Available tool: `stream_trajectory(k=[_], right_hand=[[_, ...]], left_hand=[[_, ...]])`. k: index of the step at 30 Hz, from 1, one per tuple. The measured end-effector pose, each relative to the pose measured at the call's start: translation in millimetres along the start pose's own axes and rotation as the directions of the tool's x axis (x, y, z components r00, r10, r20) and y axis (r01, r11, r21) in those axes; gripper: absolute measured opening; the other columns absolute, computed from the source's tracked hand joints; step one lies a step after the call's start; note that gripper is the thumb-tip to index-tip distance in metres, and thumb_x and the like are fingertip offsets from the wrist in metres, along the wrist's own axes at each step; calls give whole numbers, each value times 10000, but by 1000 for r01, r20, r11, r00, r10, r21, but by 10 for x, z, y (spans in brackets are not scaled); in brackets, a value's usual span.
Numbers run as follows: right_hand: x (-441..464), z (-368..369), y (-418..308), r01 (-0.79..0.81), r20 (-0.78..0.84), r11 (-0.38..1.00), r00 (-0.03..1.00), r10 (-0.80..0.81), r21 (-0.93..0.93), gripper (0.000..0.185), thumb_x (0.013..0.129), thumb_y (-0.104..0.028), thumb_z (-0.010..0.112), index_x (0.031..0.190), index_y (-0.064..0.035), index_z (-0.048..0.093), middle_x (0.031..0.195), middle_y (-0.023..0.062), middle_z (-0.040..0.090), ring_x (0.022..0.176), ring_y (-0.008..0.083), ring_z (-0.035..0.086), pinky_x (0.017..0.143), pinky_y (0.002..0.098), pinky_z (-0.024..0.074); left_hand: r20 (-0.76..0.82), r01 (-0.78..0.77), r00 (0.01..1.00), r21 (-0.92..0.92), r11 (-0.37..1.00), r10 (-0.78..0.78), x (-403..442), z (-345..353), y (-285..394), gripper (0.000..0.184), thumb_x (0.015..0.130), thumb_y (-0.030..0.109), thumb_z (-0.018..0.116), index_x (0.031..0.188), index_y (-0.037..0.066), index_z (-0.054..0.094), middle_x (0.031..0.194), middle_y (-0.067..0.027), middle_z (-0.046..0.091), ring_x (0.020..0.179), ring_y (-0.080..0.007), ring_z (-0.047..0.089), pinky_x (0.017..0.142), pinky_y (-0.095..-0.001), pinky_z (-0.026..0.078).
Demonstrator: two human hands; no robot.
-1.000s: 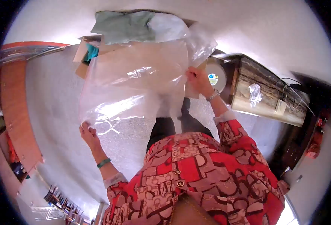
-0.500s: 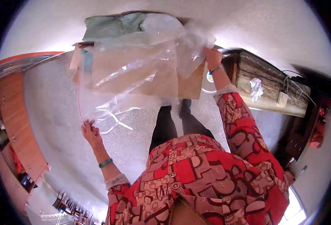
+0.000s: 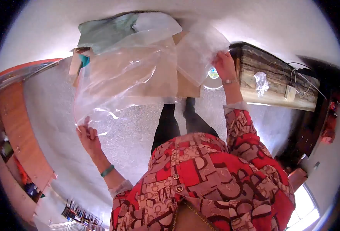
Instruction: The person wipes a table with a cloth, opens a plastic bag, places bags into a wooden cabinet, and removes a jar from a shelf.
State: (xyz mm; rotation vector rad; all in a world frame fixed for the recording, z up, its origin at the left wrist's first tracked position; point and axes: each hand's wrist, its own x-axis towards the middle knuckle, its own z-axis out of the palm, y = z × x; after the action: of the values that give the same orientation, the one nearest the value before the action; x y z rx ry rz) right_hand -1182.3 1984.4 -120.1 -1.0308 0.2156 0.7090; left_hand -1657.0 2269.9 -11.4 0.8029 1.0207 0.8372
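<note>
A large clear plastic bag [image 3: 135, 73] is spread between my two hands, with a thin red line along its left edge. My left hand [image 3: 88, 136] pinches its lower left corner, some fingers stretched out, below white strips on the plastic. My right hand [image 3: 224, 66] grips the opposite side of the bag, fingers closed on the film. Seen through and behind the bag is a cardboard box [image 3: 188, 86], its left flap [image 3: 75, 63] sticking out. A greenish plastic bag [image 3: 106, 34] lies at the box's far side.
To the right stands a marble-patterned table [image 3: 260, 59] carrying crumpled clear plastic [image 3: 261, 83], a small pale box [image 3: 290, 93] and cables. A round lidded container [image 3: 213, 84] sits beside it. Wooden cabinets [image 3: 19, 123] run along the left.
Both hands have shifted: the left slightly down and left, the right slightly down and right. The plastic bag is stretched wider, and its right part is spread out more.
</note>
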Motion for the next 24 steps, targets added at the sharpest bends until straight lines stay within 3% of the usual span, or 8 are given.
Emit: stream_trajectory(k=[2,8,11,13,16,19,23,24], right_hand=[[-69,-153,-24,-34,38,996,999,31,88,159,812,-11,493,942,-98,525,839,27,575,770,167,560,704,374,477],[-387,-440,-171,-72,107,926,994,35,371,121,799,-5,514,878,-81,565,863,35,611,815,170,584,719,348,477],[-511,-561,-259,-74,88,843,996,31,533,104,791,5,525,838,-73,575,832,30,613,798,154,588,719,317,479],[-660,-544,-375,-57,78,818,997,15,572,110,790,8,526,845,-73,574,835,31,613,799,146,587,725,306,479],[-825,-695,-485,-53,138,771,989,-46,634,116,793,9,525,861,-72,573,850,32,614,809,138,585,741,289,479],[-916,-814,-551,-49,177,741,980,-95,669,115,800,-1,523,881,-69,569,867,32,613,824,138,584,754,281,476],[-1072,-590,-703,87,-31,824,996,-83,559,113,790,-8,523,721,-98,513,657,-16,508,626,86,494,602,254,429],[-1076,-608,-683,36,2,802,999,-46,596,106,790,-14,526,755,-113,521,669,-19,507,617,99,484,591,277,421]], left_hand=[[65,-33,997,-20,999,35,-71,209,142,130,911,202,457,854,87,479,1125,-194,541,411,-38,260,422,-186,262],[298,-87,947,-114,990,118,-224,1275,538,160,910,211,436,906,69,512,1283,-306,349,399,-35,278,418,-184,282],[477,-9,875,-159,987,85,-208,1836,618,389,908,243,443,1213,4,404,1364,-275,228,409,-30,317,423,-174,339],[495,-105,850,-175,979,180,-291,2250,660,568,904,288,446,1306,-58,243,1176,-224,476,407,-31,306,423,-178,313],[596,-35,783,-246,969,180,-316,2489,805,752,873,292,512,1334,-98,63,532,29,361,406,-39,282,448,-193,270],[742,-40,634,-248,968,217,-290,2498,947,740,880,283,487,1331,-107,48,518,52,341,415,-45,270,477,-195,256],[610,225,792,-350,909,38,-117,2152,808,593,852,235,528,1311,-36,268,546,38,361,438,-47,293,454,-212,287],[391,11,917,-226,974,80,-129,2142,700,432,859,245,522,1193,5,389,546,40,350,439,-47,295,445,-207,287]])
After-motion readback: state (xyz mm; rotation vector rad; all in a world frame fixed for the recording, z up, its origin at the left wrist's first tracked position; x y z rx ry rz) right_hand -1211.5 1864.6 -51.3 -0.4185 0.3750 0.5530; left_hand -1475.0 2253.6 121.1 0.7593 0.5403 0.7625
